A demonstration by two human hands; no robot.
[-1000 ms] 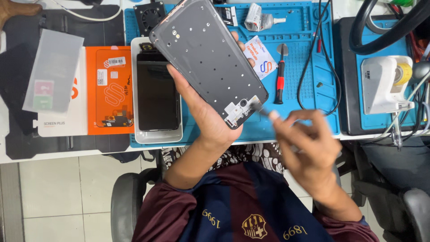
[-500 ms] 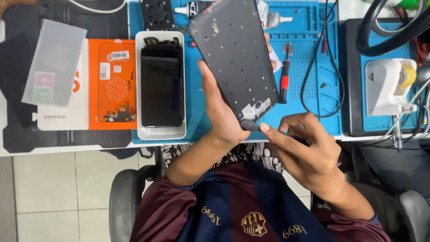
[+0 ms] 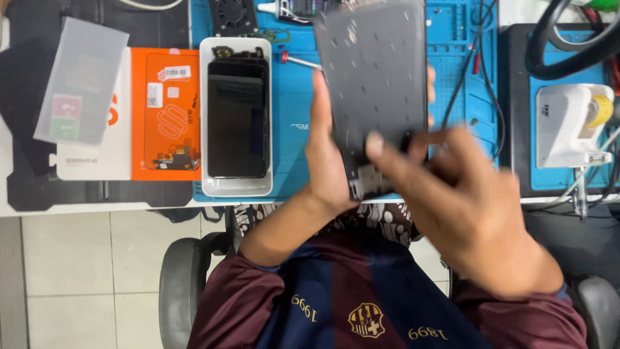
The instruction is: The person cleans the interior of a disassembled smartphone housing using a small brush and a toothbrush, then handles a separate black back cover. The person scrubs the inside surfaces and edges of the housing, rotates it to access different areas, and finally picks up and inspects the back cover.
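Note:
My left hand (image 3: 329, 161) grips a dark grey phone frame (image 3: 374, 77) from its left edge and holds it upright over the blue work mat (image 3: 290, 116). My right hand (image 3: 465, 207) has come up to the frame's lower end, with its fingertips touching the bottom part near a small metal piece. The hand is blurred, and I cannot tell whether it pinches anything small. A black phone (image 3: 237, 116) lies face up in a white tray (image 3: 236, 187) to the left of my left hand.
An orange and white box (image 3: 165, 113) with a frosted plastic sheet (image 3: 81, 81) lies at the left. A red-handled screwdriver (image 3: 300, 61) rests on the mat. Black cables (image 3: 478, 77) and a white device (image 3: 571, 126) stand at the right. A chair armrest (image 3: 177, 291) is below.
The phone frame has turned from tilted to nearly upright and moved right. My right hand has risen from below the table edge to touch the frame's lower end.

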